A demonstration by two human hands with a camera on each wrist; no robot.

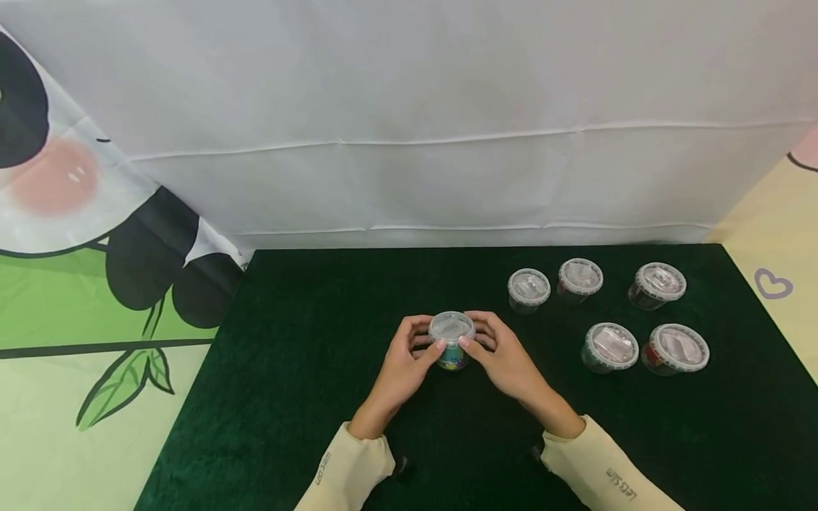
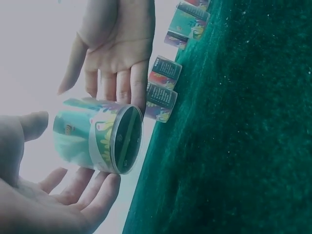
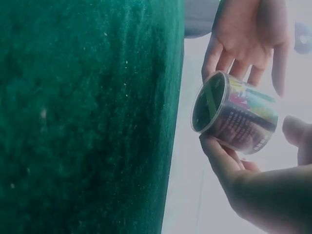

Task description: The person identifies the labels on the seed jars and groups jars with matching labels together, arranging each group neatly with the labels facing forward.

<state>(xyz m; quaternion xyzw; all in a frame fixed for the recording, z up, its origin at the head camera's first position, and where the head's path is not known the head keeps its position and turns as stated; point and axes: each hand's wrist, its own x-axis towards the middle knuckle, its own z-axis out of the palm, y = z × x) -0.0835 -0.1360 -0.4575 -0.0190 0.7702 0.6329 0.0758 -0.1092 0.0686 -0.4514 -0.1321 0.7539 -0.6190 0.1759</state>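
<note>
Between my two hands is a round clear plastic tub (image 1: 452, 328) with a translucent lid and a colourful printed label. My left hand (image 1: 404, 362) holds its left side and my right hand (image 1: 509, 363) its right, thumbs at the front and fingers round the back. In the left wrist view the tub (image 2: 97, 136) is raised off the cloth and its flat, dark-looking base shows. Dense small print is visible on the side of the tub (image 3: 239, 122) in the right wrist view. What it contains cannot be made out clearly.
Several similar lidded tubs stand to the right on the dark green cloth (image 1: 307, 397), among them a near one (image 1: 610, 346), a right one (image 1: 677, 348) and a far one (image 1: 529, 285). A white curtain (image 1: 409, 184) hangs behind the table.
</note>
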